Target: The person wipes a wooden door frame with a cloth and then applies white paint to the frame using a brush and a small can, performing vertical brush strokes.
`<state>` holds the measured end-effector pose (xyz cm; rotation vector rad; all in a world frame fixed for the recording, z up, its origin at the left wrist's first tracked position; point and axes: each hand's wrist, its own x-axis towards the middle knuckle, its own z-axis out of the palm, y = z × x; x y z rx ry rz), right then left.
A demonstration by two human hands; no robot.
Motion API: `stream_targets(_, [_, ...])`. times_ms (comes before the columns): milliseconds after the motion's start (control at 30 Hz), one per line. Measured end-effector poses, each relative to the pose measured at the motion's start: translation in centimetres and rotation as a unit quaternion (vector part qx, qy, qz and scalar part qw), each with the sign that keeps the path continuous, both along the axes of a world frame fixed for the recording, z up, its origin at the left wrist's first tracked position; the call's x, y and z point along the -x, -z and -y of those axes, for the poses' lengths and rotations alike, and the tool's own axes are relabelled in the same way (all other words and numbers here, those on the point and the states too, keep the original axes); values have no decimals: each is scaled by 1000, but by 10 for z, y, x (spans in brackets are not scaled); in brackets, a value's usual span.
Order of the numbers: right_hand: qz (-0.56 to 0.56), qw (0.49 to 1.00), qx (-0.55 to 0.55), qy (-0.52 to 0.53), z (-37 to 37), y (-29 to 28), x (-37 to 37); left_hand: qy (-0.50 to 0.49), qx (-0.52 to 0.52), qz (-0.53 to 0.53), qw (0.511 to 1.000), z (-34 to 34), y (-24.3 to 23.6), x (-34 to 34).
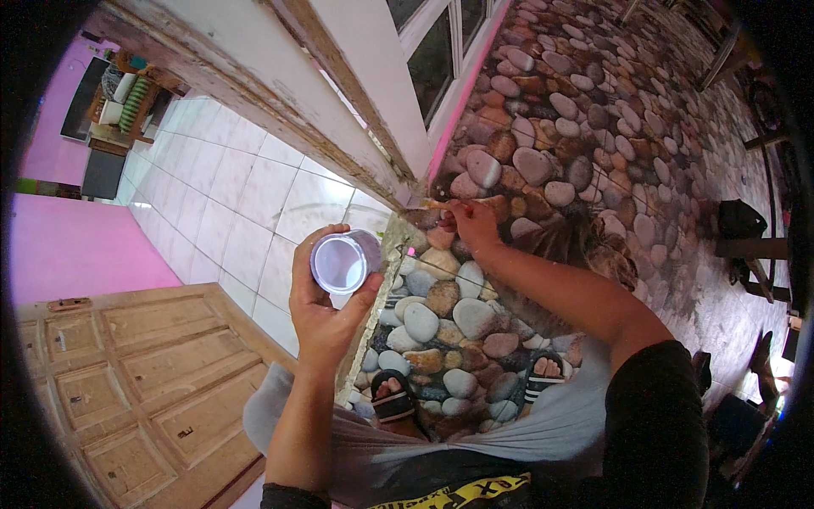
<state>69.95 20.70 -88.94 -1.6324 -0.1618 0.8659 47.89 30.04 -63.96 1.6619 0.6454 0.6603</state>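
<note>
My left hand (319,321) is wrapped round a clear plastic cup (366,246), which holds a pale whitish liquid that looks like paint (341,265). The cup is held over the threshold, its open top facing me. Farther off and to the right, my right hand (471,225) pinches a slim paintbrush (432,204) with a yellowish handle. The brush tip points left and meets the foot of the wooden door frame (373,161), close to the floor. Its bristles are too small to make out clearly. The frame is partly white, with bare brown wood along its edges.
A panelled wooden door (153,373) stands at the lower left, beside a pink wall (85,246). White tiles (254,195) cover the floor beyond the threshold. Pebble-patterned flooring (462,318) lies under my sandalled feet. Dark furniture (750,248) stands at the far right.
</note>
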Motion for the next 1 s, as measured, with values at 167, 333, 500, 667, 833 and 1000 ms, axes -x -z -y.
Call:
stream_targets(167, [6,997,-72,-8,-5,-38,11,1,-40,-6,999,1,-9,3])
stream_targets(333, [98,992,-81,-19,7,-74,15,-10,-15,17,1000,6,-17,-1])
stream_targets(500, [96,984,-142,-48,10,-134,22,-11,-40,19,999,10,-22,1])
stream_targets(667, [64,976,-206,-38,19,-163,21,-16,-47,28,998,14,-31,0])
stream_targets(833, [275,951,-113,-90,41,-159,3,-31,-45,31,998,15,-35,1])
stream_targets(1000, [431,876,-65,-207,44,-153,-1,-23,-53,46,997,14,-33,0])
